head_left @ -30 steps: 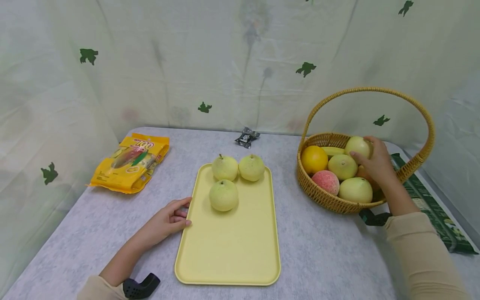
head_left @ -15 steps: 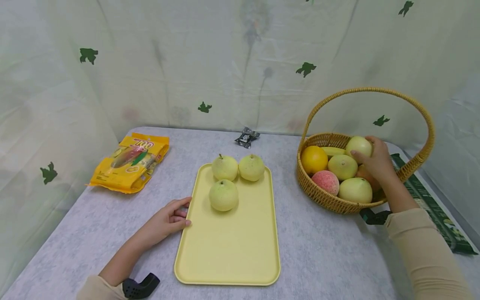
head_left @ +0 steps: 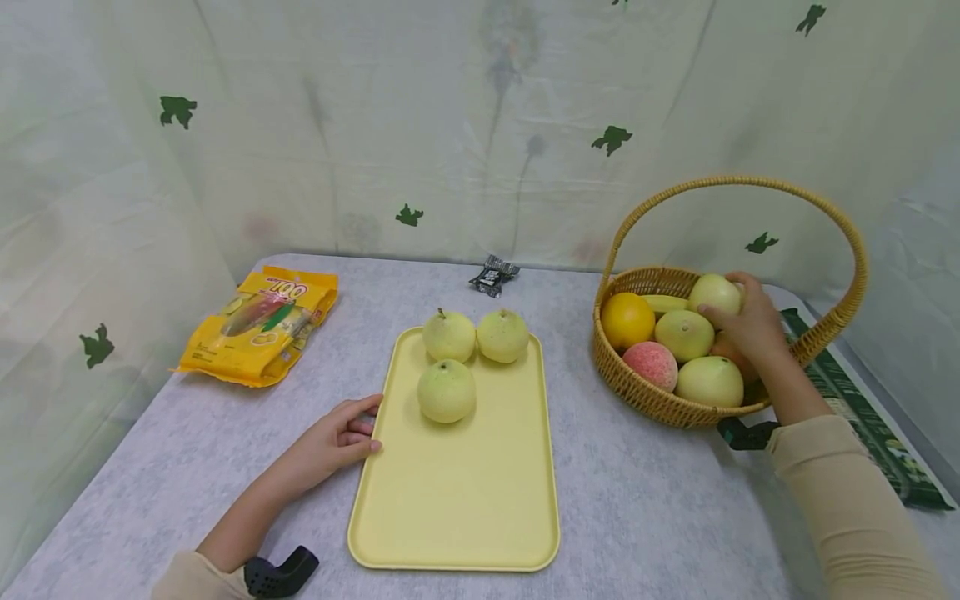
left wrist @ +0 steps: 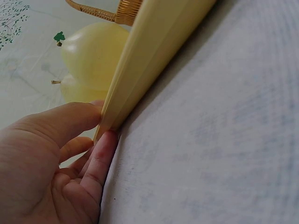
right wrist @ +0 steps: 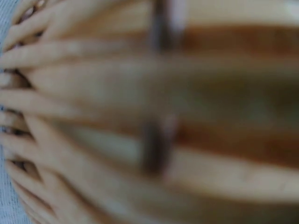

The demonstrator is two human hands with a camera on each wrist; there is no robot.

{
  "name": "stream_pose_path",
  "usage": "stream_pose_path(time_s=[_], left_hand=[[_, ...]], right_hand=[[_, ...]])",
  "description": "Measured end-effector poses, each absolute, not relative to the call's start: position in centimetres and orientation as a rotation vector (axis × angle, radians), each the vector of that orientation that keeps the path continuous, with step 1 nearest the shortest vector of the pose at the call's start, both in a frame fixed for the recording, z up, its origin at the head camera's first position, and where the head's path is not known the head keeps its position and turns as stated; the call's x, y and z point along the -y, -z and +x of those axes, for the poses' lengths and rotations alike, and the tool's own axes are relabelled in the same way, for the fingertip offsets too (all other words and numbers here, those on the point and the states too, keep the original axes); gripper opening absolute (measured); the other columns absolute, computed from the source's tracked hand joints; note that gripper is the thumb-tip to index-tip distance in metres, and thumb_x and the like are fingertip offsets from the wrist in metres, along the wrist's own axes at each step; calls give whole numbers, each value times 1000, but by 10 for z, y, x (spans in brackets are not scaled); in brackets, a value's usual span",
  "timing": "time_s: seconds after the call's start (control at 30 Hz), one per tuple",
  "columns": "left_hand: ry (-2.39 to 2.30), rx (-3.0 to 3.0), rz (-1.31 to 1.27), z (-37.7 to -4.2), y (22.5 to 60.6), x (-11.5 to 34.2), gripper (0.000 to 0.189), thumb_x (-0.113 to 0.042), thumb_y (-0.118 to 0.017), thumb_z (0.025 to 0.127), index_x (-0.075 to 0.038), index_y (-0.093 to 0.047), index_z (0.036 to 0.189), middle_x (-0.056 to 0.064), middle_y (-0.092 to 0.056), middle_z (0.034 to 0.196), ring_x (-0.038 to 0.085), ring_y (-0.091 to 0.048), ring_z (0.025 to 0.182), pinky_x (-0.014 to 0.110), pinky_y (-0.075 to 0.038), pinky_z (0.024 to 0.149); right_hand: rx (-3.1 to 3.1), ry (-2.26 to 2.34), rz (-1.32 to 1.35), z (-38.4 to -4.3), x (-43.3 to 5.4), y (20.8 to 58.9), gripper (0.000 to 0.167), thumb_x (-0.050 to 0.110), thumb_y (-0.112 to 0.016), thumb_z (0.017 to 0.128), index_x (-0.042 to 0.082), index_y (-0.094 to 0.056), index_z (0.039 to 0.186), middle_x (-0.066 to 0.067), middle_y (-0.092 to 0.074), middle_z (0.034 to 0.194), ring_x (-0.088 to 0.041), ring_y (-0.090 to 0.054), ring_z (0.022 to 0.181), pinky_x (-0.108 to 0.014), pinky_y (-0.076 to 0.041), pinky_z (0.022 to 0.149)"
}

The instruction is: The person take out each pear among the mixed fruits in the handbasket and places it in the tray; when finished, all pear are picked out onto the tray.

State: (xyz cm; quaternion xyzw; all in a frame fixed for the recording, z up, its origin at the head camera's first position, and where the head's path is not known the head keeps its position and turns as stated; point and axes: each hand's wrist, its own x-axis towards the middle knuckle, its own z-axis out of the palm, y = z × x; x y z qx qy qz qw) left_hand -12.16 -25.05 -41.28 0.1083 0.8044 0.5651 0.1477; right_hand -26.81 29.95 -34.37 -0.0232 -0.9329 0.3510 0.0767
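My left hand (head_left: 335, 440) holds the left edge of a yellow rectangular tray (head_left: 465, 500). In the left wrist view, thumb and fingers pinch its rim. Three round yellow-green pears sit toward the tray's far end: a nearer pear (head_left: 447, 391), a back left pear (head_left: 449, 335) and a back right pear (head_left: 503, 336). Inside the wicker basket (head_left: 645, 407), my right hand (head_left: 753, 321) grips a pale green pear (head_left: 714, 293), thumb on its near side; its far fingers are partly hidden. Blurred wicker (right wrist: 93, 93) fills the right wrist view.
The basket also holds an orange (head_left: 628, 321), a pink peach (head_left: 651, 365), a banana (head_left: 666, 304) and more green fruit. Its tall handle (head_left: 750, 181) arches overhead. A yellow snack bag (head_left: 258, 325), a black-wrapped candy (head_left: 493, 276) and a green packet (head_left: 862, 417) lie around.
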Motion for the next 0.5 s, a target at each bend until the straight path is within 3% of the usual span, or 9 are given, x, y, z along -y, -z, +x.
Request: stream_pose_path(time_s=[0.3,0.5], left_hand=[[-1621,-2330,338,-122,413,251,68,-20,-66,83,-4,-30,139,16,-36,126,28,-47,100,24,-46,77],[-1628,-2325,326,-121,412,251,69,-19,-66,83,-3,-30,139,17,-35,126,28,-47,101,23,-46,77]], right_hand=[[2560,-1231,-210,-264,-293,341,81,39,-61,82,7,-16,141,-21,-23,135,-36,-34,112,-51,-33,85],[2514,-1225,-152,-252,-284,329,81,37,-61,82,8,-14,142,-19,-17,137,-36,-29,113,-49,-32,84]])
